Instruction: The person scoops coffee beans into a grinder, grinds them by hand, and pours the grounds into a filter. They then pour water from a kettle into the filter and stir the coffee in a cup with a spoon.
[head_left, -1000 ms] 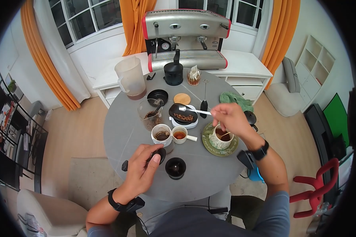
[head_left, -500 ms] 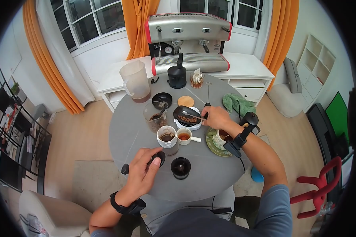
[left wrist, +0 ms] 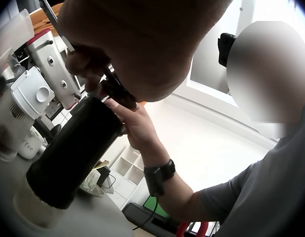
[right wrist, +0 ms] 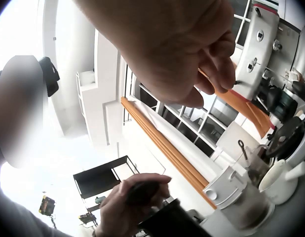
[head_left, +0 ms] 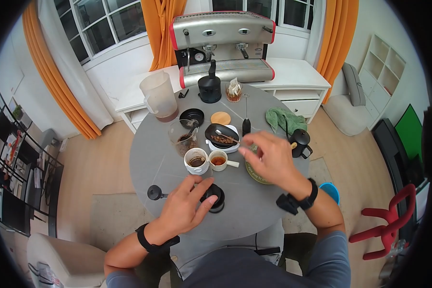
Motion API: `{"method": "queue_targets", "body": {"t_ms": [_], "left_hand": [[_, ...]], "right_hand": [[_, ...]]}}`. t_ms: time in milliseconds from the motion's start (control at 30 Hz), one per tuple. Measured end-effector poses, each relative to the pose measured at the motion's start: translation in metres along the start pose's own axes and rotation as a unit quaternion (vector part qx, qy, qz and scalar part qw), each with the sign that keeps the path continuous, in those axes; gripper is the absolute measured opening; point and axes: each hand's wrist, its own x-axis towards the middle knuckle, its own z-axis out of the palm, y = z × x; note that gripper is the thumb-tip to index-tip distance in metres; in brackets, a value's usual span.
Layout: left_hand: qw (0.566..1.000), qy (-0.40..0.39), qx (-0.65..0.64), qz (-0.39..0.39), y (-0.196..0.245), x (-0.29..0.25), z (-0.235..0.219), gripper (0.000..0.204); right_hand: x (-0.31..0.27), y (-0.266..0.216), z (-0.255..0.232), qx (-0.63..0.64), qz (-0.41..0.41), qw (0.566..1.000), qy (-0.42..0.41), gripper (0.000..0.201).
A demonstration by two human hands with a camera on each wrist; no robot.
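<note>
My left hand [head_left: 182, 209] holds the black lid [right wrist: 142, 192] of a hand coffee grinder, whose crank ends in a round knob [head_left: 154, 192] at the left. The lid is tilted close over the black grinder body [left wrist: 76, 148], which stands upright on a clear base. My right hand [head_left: 273, 156] is in the air with loosely bent fingers and nothing in them. It covers the cup on the green saucer [head_left: 259, 178]. A spoon [head_left: 229, 137] lies in the black dish [head_left: 210, 131] of coffee beans, which sits on a white scale [head_left: 232, 149].
Close beyond the grinder stand a white filter cup [head_left: 205, 169] with dark grounds and a small handled cup [head_left: 232, 164] of brown liquid. A clear pitcher [head_left: 175, 130], a black kettle [head_left: 300, 141], a green cloth [head_left: 281, 119] and a moka pot [head_left: 210, 90] stand farther around the table.
My right hand has laid the spoon in the bean dish, let go and drawn back toward me. The left hand has moved right, bringing the lid over the grinder body.
</note>
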Motion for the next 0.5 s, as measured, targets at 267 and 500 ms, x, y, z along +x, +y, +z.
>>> {"method": "queue_targets", "body": {"t_ms": [267, 500], "left_hand": [[0.995, -0.045, 0.073, 0.045, -0.003, -0.001, 0.01, 0.045], [0.986, -0.058, 0.153, 0.035, 0.011, 0.004, 0.024, 0.053]], "right_hand": [[-0.071, -0.013, 0.013, 0.126, 0.001, 0.99, -0.069, 0.027], [-0.097, -0.021, 0.074, 0.232, 0.023, 0.962, -0.141, 0.064]]}}
